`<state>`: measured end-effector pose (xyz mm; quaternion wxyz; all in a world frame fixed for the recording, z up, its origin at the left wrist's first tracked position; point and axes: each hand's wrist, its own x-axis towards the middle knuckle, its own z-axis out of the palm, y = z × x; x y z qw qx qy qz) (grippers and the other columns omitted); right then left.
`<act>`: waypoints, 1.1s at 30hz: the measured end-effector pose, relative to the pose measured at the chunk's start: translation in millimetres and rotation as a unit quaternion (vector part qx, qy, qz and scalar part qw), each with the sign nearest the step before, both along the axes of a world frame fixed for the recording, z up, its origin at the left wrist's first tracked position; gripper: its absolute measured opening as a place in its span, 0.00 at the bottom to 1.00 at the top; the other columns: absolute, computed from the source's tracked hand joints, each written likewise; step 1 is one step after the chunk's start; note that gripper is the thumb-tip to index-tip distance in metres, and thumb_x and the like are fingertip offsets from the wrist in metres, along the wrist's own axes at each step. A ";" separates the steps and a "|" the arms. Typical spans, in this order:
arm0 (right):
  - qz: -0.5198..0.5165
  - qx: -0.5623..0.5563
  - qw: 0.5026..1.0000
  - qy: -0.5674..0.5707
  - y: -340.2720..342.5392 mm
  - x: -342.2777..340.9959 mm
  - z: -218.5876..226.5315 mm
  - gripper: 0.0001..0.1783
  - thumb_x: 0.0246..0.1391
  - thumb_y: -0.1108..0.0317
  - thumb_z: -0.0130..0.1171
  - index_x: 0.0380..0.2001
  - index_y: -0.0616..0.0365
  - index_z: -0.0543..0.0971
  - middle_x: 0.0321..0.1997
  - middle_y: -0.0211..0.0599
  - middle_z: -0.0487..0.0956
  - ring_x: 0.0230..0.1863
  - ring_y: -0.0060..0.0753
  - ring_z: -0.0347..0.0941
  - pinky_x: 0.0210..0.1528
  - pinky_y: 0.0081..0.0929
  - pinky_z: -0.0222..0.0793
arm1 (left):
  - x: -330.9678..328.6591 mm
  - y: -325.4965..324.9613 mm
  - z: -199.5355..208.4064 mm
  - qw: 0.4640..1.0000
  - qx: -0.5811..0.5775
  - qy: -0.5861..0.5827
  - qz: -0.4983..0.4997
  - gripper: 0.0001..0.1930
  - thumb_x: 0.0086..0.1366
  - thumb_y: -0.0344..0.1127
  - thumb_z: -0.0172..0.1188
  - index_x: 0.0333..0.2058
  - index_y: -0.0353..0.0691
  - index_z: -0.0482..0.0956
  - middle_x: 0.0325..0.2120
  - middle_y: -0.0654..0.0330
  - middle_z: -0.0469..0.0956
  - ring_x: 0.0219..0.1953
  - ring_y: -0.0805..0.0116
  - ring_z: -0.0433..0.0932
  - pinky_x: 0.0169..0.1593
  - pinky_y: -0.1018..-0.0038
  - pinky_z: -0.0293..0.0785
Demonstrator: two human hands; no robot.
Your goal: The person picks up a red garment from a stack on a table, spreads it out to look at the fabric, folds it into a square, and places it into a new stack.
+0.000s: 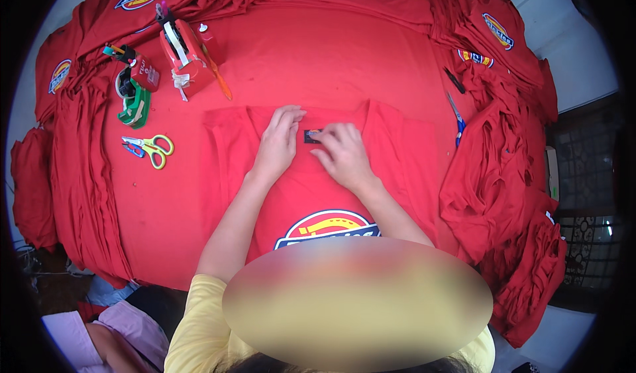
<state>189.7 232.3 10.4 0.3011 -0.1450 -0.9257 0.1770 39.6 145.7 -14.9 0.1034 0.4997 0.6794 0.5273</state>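
The red shirt (298, 184) lies flat on my worktop (159, 207), yellow-and-navy chest print nearest me. My left hand (281, 134) rests fingers-together; my right hand (341, 149) curls at the dark neck label (309, 137), pinching or not I can't tell. Beyond, a dark holder (123, 55) contains pens.

Red shirts (278, 197) bear lettered logos (328, 224), a red container (147, 76) pale lettering (144, 67).

A soft red cloth shirt (311, 181) lies spread out flat under the left fingers (285, 118) and right fingers (341, 133). Its small black label (308, 136) sits between them, partly covered by the right ones. Below the fingers is a big yellow, white and dark blue picture (328, 224), partly hidden.
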 end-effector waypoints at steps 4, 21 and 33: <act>0.034 0.061 0.997 -0.020 5.6 -16.6 -21.0 0.08 0.45 0.73 0.57 0.32 0.55 0.77 0.34 0.35 0.72 0.40 0.39 0.67 0.40 0.35 0.60 | -8.1 3.4 5.3 0.992 -0.063 0.109 -0.015 0.08 0.56 0.24 0.59 0.35 0.34 0.77 0.39 0.54 0.72 0.41 0.55 0.75 0.44 0.65 0.73; -0.018 0.084 0.996 -0.030 1.2 19.5 -19.3 0.24 0.40 0.78 0.54 0.46 0.55 0.78 0.50 0.27 0.76 0.41 0.35 0.66 0.45 0.36 0.58 | -4.5 -9.5 11.3 0.977 -0.061 0.202 -0.028 0.12 0.52 0.32 0.65 0.36 0.40 0.80 0.36 0.60 0.73 0.42 0.60 0.71 0.46 0.65 0.70; -0.088 -0.104 0.991 -0.006 34.4 25.3 1.0 0.23 0.50 0.84 0.45 0.48 0.57 0.78 0.55 0.37 0.75 0.48 0.39 0.71 0.51 0.33 0.65 | 16.9 -10.7 10.9 0.955 -0.084 0.284 0.020 0.14 0.54 0.35 0.63 0.41 0.38 0.80 0.42 0.58 0.73 0.46 0.58 0.70 0.49 0.65 0.68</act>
